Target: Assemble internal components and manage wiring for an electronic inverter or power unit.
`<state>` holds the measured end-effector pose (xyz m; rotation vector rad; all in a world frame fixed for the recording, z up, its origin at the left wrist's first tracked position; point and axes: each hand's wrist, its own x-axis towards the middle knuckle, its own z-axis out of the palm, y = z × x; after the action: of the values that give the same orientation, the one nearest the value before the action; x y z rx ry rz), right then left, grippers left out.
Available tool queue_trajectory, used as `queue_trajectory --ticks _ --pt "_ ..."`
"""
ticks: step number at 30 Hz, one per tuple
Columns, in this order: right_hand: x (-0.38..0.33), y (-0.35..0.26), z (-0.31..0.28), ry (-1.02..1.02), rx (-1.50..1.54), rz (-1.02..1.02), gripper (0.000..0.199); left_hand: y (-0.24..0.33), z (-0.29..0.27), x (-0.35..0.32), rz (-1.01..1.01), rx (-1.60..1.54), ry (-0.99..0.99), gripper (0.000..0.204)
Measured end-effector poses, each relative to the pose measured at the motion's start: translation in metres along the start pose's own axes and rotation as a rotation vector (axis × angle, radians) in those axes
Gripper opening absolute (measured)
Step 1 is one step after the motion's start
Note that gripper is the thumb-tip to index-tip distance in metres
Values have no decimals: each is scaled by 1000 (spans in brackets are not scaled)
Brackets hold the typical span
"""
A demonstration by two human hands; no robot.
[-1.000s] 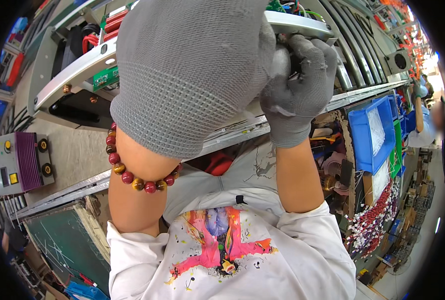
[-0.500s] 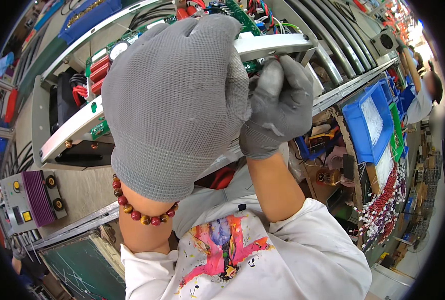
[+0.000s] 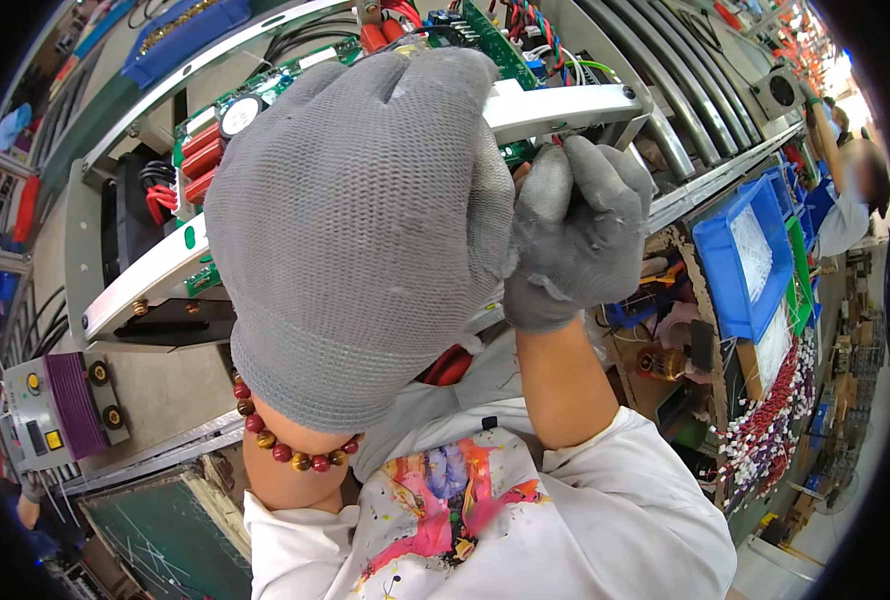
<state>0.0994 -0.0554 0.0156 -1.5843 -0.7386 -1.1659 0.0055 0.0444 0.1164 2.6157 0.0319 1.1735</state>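
My left hand (image 3: 355, 220), in a grey knit glove, lies over the front rail of a metal-framed electronic unit. Its back faces me, and its fingertips are hidden. My right hand (image 3: 583, 225), gloved alike, is closed just below the right end of the white metal rail (image 3: 565, 108). Its thumb and forefinger are drawn together by a small bit of red at the frame; what they grip is too small to tell. Inside the unit are a green circuit board (image 3: 500, 45), red cylindrical parts (image 3: 202, 160) and bundled coloured wires (image 3: 537, 30).
Metal rollers (image 3: 655, 70) run beyond the unit on the right. Blue bins (image 3: 740, 260) and a bundle of red wires with white ends (image 3: 765, 420) are at the right. A purple-and-grey box with knobs (image 3: 70, 400) stands at the left. Another person (image 3: 855, 190) is at the far right.
The unit and both hands appear slightly lower and further right in view. My right hand keeps its closed fingers at the rail's right end.
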Motion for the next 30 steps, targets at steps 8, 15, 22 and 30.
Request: queue_trajectory --ticks 8,15,22,30 --pt "34 10 -13 -196 6 -164 17 -19 4 -3 81 69 -26 17" --pt "45 5 -33 -459 -16 -252 19 4 -9 1 78 68 -47 23" --pt "62 3 -49 -704 63 -126 14 26 -5 8 -65 12 -52 16" --pt "-72 20 -94 -447 131 63 21 -22 -11 -2 97 -8 -219 31"
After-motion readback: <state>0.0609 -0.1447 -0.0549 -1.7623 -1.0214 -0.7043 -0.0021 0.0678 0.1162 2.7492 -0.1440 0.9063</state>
